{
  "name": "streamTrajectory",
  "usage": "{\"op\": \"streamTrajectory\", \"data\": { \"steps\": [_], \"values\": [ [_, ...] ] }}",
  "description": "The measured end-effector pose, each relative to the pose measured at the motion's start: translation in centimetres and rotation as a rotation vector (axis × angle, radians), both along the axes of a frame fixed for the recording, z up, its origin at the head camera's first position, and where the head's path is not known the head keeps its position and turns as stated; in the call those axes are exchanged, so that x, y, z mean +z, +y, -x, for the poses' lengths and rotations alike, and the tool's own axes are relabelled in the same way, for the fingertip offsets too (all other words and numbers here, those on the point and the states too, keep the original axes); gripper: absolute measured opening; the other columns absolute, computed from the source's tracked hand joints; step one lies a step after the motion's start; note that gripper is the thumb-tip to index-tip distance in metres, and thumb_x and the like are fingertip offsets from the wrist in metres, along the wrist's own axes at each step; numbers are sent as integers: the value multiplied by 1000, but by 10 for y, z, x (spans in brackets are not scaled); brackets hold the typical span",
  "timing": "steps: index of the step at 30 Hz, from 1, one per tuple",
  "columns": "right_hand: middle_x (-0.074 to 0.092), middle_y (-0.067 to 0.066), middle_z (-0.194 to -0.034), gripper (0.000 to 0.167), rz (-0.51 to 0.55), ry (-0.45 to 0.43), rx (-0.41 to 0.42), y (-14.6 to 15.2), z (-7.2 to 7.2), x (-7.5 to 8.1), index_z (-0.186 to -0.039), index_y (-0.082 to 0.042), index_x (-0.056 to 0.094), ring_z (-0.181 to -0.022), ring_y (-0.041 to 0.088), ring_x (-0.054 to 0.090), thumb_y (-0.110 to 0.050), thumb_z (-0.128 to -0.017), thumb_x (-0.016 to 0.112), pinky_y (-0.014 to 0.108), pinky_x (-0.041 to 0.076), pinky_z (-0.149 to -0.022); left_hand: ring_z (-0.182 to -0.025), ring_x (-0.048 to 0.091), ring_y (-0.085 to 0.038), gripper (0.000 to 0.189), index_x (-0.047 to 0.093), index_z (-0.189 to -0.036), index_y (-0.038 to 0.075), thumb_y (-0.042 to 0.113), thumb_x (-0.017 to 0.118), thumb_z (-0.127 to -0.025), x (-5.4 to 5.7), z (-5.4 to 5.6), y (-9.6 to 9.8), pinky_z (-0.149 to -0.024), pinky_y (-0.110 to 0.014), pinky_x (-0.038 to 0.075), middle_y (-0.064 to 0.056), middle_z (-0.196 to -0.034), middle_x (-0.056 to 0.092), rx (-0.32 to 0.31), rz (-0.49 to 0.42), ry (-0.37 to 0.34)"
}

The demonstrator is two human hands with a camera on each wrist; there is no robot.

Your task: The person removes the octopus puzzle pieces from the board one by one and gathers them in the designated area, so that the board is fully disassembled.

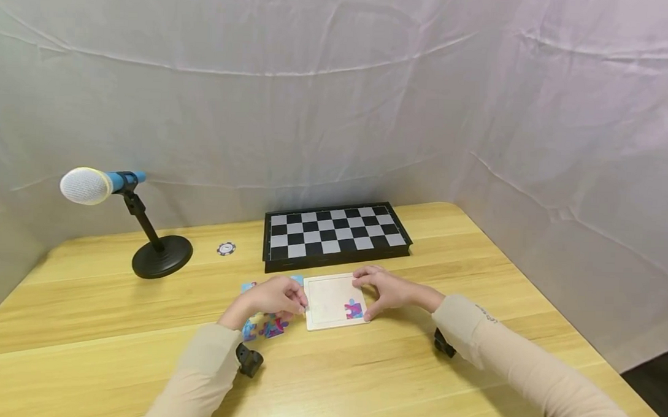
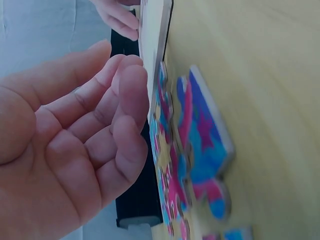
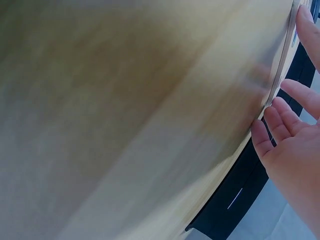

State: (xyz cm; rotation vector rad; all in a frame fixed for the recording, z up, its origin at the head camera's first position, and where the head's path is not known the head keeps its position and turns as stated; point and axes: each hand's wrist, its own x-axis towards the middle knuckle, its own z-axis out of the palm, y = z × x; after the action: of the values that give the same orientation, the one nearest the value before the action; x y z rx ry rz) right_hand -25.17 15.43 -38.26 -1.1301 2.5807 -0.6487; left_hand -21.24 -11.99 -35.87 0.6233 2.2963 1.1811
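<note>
A square wooden puzzle tray [image 1: 327, 294] lies flat on the table, one pink-and-blue jigsaw piece [image 1: 354, 310] in its lower right corner. My right hand [image 1: 389, 288] holds the tray's right side, thumb near the lower corner and fingers along the upper edge. At the left edge of the tray is my left hand [image 1: 278, 294], above a group of colourful jigsaw pieces [image 1: 274, 327] that it partly hides. The left wrist view shows its fingers [image 2: 132, 92] loosely bent with nothing between them, beside the loose pieces [image 2: 205, 130].
Behind the tray sits a black-and-white folding chessboard [image 1: 338, 233]. A blue microphone [image 1: 88, 186] on a black round-based stand [image 1: 163, 256] stands at the back left, and a poker chip [image 1: 226, 248] lies near it. Pale curtains [image 1: 260, 108] hang around the wooden table [image 1: 114, 323].
</note>
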Motion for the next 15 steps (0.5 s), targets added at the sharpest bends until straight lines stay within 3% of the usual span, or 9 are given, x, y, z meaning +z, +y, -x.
{"op": "streamTrajectory", "data": {
  "steps": [15],
  "values": [
    [36,18,-133,76,-17,5,-11,0,-1,1,-123,7,48,-121,33,30,-32,-66,77,45,23,-100,-51,46,-13,4,60,-82,-3,1,61,-81,-1,5,25,-47,-22,37,-6,-67,56,62,23,37]
  ]
}}
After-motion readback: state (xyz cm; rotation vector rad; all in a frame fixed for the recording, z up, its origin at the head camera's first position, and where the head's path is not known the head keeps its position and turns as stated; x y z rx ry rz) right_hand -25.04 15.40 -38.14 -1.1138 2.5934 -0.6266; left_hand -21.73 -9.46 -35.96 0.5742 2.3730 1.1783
